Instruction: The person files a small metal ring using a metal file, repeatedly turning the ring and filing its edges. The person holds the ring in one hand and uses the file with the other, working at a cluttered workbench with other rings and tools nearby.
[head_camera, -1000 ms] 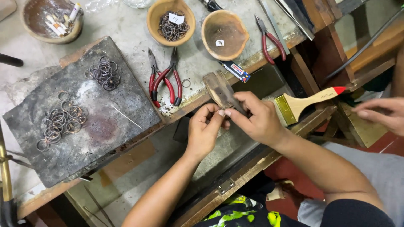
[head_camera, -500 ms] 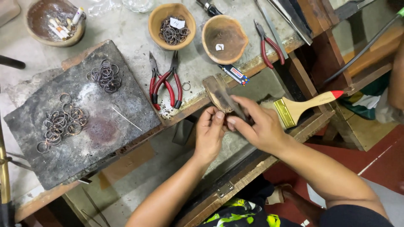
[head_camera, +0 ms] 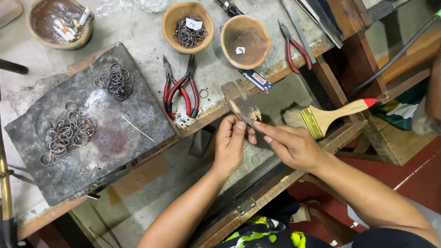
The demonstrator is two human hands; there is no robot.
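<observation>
My left hand (head_camera: 231, 143) and my right hand (head_camera: 293, 146) meet at the near tip of a worn wooden bench peg (head_camera: 239, 98) that sticks out from the workbench edge. My left thumb and fingers are pinched together against the peg's end, seemingly on a small piece too tiny to make out. My right index and middle fingers stretch out to touch the same spot; whatever lies under them is hidden. A flat paintbrush (head_camera: 328, 115) with a wooden handle and red tip lies just right of my right hand.
Grey slab (head_camera: 138, 115) bears two heaps of metal rings (head_camera: 69, 133) (head_camera: 115, 82). Red-handled pliers (head_camera: 181, 89) lie beside it; another pair (head_camera: 294, 46) lies farther right. Clay bowls: one with rings (head_camera: 188, 30), one nearly empty (head_camera: 245, 41), one with sticks (head_camera: 59, 23). Another person's arm (head_camera: 434, 87) at right edge.
My hands stay at the peg's tip, my right hand sliding slightly back. The other person's hand at the right edge has pulled away out of view.
</observation>
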